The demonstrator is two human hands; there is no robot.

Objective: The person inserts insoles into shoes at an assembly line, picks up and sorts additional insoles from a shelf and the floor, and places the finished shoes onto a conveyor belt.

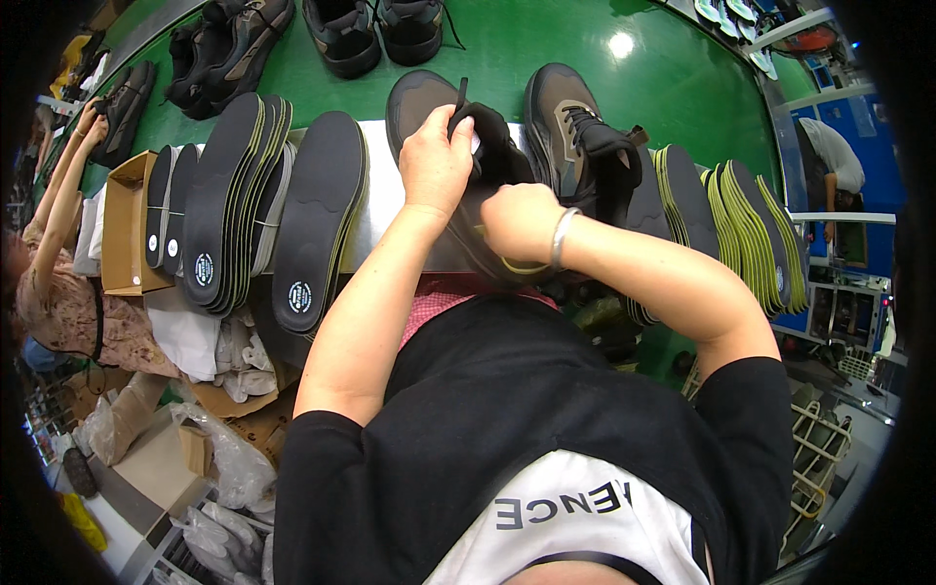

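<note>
Left hand (435,161) gripped shoe (458,146) tongue, holding mouth wide; right hand (520,222) clenched on insole (512,265), feeding it in. More insoles (317,219) stacked along bench (375,210) edge.

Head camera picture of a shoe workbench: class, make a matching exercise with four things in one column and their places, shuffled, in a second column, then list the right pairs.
Things:
1. left hand
2. right hand
3. cardboard box
4. second shoe

Places:
A. far left of the bench, beside the upright insoles
B. gripping the tongue at the top of the held shoe
C. standing just right of the held shoe
D. lower on the held shoe, by its opening, a bangle on the wrist

Pairs: 1-B, 2-D, 3-A, 4-C
</note>
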